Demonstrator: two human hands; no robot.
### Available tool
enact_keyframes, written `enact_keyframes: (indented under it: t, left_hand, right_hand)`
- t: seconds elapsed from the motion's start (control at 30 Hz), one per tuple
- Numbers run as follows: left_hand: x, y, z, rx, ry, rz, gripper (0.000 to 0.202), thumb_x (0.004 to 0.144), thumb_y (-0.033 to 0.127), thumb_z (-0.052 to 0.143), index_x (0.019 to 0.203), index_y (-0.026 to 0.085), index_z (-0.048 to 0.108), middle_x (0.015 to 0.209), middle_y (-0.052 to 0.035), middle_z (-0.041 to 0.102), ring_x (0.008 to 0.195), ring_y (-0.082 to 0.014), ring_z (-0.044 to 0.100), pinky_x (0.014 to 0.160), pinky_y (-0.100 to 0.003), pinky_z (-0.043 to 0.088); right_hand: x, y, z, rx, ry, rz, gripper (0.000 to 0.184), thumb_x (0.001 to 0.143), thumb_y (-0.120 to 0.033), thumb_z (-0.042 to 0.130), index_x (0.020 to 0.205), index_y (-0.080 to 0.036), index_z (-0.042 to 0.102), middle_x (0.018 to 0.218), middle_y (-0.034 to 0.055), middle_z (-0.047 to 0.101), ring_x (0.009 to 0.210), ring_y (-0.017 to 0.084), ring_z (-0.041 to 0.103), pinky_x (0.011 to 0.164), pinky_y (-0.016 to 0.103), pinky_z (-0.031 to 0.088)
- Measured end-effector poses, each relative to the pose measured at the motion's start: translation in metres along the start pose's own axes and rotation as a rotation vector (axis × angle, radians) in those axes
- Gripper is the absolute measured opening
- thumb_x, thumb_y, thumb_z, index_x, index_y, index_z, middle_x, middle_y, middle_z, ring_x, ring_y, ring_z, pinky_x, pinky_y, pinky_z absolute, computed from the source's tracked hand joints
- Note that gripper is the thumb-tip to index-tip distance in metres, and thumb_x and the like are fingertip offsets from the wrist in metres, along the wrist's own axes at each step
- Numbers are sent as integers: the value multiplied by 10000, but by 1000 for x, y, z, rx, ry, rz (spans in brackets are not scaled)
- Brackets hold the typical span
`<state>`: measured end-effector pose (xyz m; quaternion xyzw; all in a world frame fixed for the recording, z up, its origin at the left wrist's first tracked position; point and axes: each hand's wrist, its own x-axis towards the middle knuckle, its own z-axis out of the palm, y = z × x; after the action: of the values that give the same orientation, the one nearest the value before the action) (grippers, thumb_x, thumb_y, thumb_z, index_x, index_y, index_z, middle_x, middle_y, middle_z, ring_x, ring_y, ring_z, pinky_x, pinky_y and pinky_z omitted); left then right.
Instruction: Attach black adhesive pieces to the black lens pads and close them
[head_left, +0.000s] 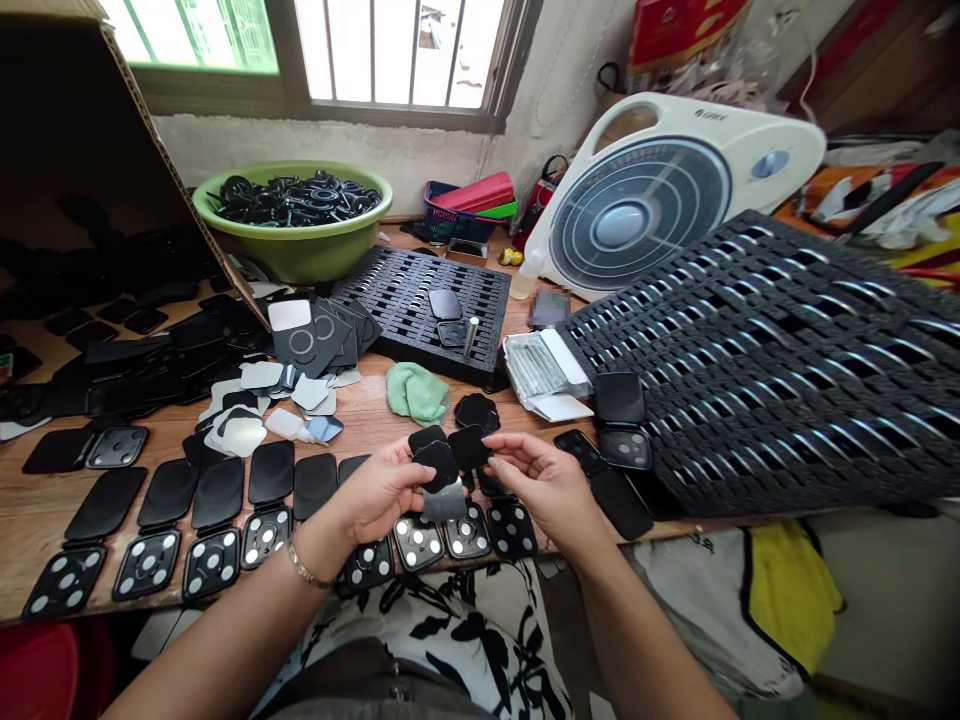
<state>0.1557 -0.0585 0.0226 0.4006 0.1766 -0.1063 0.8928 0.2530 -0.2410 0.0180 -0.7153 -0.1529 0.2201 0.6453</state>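
Note:
My left hand (386, 490) is closed round a small stack of black rounded pads (435, 462), with a grey mirror-like plate (444, 502) hanging below them. My right hand (541, 478) pinches one black pad (469, 446) at its edge, right beside the stack. Both hands hover over the front edge of the wooden table (367, 415). Beneath them lies a row of open black compact cases (217, 515) with white dots inside.
A green basin (296, 245) of black rings stands at the back. Black slotted trays (757, 350) lie at the right, another slotted tray (420, 300) in the middle, with a green cloth (416, 392), a white fan (660, 190), a cardboard box (90, 190) and loose mirror plates (247, 410).

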Motion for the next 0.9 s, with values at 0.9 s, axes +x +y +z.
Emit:
enact_keyframes:
  t: [0.9]
  left_hand:
    - [25,-50,55,-132,-66,-217,165,990,215,475,1032,131,611,937,-139,733,816,-220,737,789,-407,599]
  right_hand:
    - [-65,30,-77,-648,489,-189,241,889,-387,583,934,-203,732,933,72,721,738,188,654,697,324,524]
